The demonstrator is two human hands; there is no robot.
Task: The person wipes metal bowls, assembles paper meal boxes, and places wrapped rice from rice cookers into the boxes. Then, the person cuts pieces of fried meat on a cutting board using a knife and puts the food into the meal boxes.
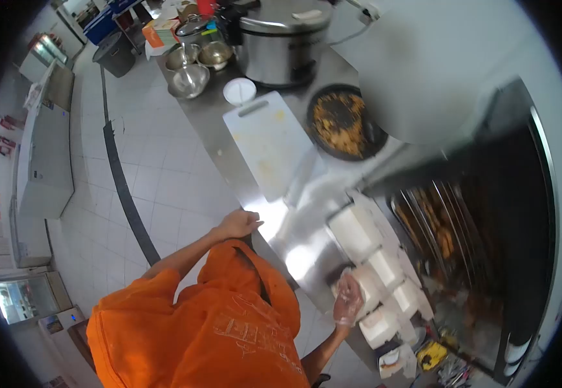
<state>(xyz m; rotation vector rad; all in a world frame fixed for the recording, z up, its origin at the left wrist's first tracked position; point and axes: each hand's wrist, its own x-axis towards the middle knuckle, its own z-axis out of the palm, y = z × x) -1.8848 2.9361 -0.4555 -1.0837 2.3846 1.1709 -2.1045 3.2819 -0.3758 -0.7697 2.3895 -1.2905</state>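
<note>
My left hand (239, 224) is bare, its fingers curled in at the front edge of the steel counter (219, 145); what they may hold is hidden. A clear plastic glove covers my right hand (348, 301), which grips the near side of a white foam takeaway box (369, 288). Around it stand more open foam boxes (357, 231), several in a cluster. Further along the counter lies a white cutting board (271, 143), smeared yellow. A knife-like blade (301, 176), partly blurred, rests across its near right corner.
A black pan (309, 123) of chopped brown food stands beside the board. Behind are a large steel cooker (277, 55), a white lid (239, 91) and metal bowls (188, 81). On the right, a dark-framed cabinet (487, 213) holds food on racks. Utensils (452, 372) lie at bottom right.
</note>
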